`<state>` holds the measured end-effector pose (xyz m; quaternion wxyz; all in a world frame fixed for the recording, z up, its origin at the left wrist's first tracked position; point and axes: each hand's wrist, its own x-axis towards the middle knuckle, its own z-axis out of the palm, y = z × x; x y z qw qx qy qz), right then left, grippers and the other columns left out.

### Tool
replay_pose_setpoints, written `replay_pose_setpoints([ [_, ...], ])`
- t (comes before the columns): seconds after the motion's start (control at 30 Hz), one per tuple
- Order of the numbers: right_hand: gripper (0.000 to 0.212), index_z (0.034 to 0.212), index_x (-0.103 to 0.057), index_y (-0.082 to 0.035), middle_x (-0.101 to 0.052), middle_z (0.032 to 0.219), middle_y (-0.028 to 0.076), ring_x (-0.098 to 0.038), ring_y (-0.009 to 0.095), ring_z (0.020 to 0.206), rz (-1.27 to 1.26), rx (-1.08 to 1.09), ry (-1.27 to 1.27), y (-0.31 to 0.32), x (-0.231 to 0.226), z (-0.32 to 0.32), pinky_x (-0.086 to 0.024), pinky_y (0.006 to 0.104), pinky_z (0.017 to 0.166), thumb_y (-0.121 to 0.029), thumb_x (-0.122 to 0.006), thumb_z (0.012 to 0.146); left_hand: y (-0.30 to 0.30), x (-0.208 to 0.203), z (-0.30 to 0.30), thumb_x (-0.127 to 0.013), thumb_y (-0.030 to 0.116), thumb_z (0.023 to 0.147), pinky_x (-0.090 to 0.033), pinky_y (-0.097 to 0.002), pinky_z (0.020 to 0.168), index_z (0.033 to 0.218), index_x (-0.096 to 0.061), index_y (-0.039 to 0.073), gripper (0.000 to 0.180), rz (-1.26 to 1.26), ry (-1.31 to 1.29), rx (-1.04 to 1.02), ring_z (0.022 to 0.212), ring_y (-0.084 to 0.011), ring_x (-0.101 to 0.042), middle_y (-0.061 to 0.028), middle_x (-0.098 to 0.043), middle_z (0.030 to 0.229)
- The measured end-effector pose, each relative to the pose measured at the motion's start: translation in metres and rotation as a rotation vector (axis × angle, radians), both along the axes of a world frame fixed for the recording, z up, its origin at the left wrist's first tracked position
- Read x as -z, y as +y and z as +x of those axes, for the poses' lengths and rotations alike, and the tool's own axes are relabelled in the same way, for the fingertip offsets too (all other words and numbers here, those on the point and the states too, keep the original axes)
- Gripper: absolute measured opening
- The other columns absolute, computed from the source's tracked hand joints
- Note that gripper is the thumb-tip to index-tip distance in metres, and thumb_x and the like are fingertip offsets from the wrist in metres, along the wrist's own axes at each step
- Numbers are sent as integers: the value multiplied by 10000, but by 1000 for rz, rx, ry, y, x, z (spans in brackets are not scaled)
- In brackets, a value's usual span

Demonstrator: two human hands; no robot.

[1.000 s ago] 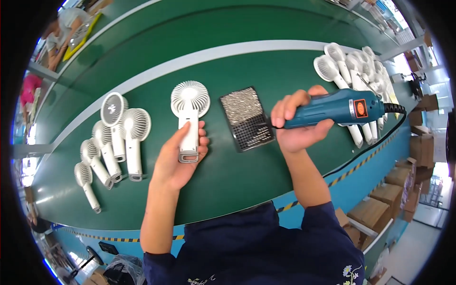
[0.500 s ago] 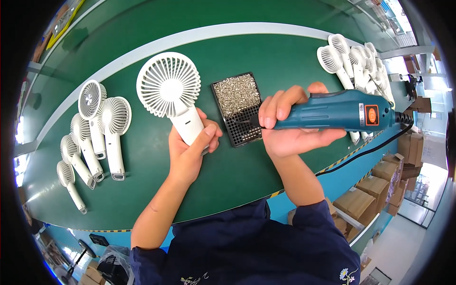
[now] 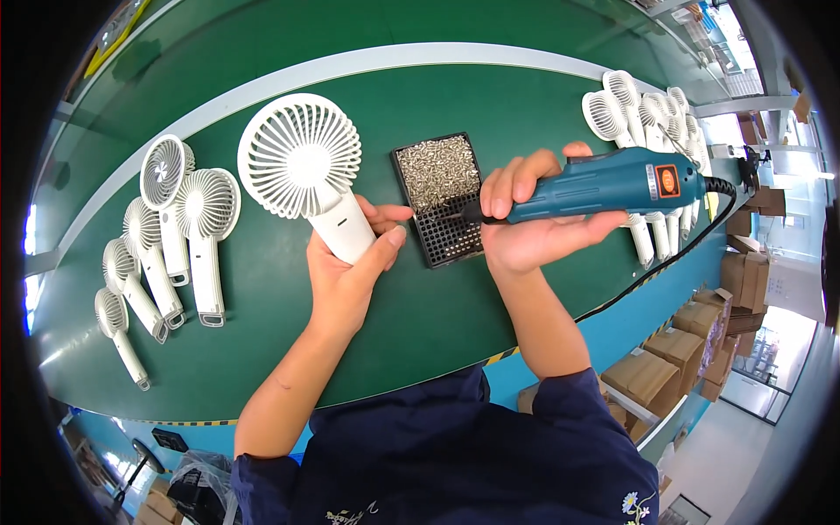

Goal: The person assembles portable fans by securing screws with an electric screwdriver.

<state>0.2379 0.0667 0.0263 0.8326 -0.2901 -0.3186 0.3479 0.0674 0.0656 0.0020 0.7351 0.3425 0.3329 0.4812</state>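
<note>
A white handheld fan [image 3: 302, 162] is gripped by its handle in my left hand [image 3: 350, 271], its round slatted cage tilted up and to the left. The index finger of that hand points out toward a black screw tray [image 3: 449, 255]. Small silver screws [image 3: 437, 171] fill the tray's far part; its near part is a grid of holes. My right hand [image 3: 525, 210] is wrapped around a blue-green electric screwdriver [image 3: 595, 188], held nearly level. The tool's dark nose points left over the grid, and whether its tip touches anything is hard to make out.
Several white fans [image 3: 206, 210] lie on the green table [image 3: 420, 324] at the left. Another heap of fans [image 3: 639, 109] lies at the far right. A black cable [image 3: 652, 276] runs from the screwdriver along the table's right edge. Cardboard boxes [image 3: 643, 376] stand beyond that edge.
The screwdriver and my right hand have shifted slightly left and up. The fan has moved a little left, and my left index finger has stretched out toward the tray.
</note>
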Motion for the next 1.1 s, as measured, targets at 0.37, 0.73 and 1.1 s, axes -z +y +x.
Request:
replay_pose_setpoints([
  [0.37,758,1106,-440,-145,-452,576,27,-396,146,380,16,14,167,-4,-8,0,-357,280,338,-811,-245,800,0,9,0,-625,-65,786,-429,-244,583,1027,-477,72,314,116,12,72,774,-133,-568,-196,-600,1105],
  [0.73,691,1089,-458,-123,-418,584,10,-382,117,389,61,-92,419,-10,-27,-1,-331,252,318,-748,-284,850,-4,2,-5,-674,-89,758,-525,-326,734,1035,-500,40,352,24,-116,263,920,-232,-651,-182,-659,979],
  [1.1,678,1092,-463,-115,-410,594,0,-365,100,400,62,-96,296,-11,-25,-3,-328,234,339,-731,-304,858,-9,-2,1,-673,-90,754,-458,-257,533,987,-492,19,315,-5,75,166,708,-195,-647,-155,-667,816],
])
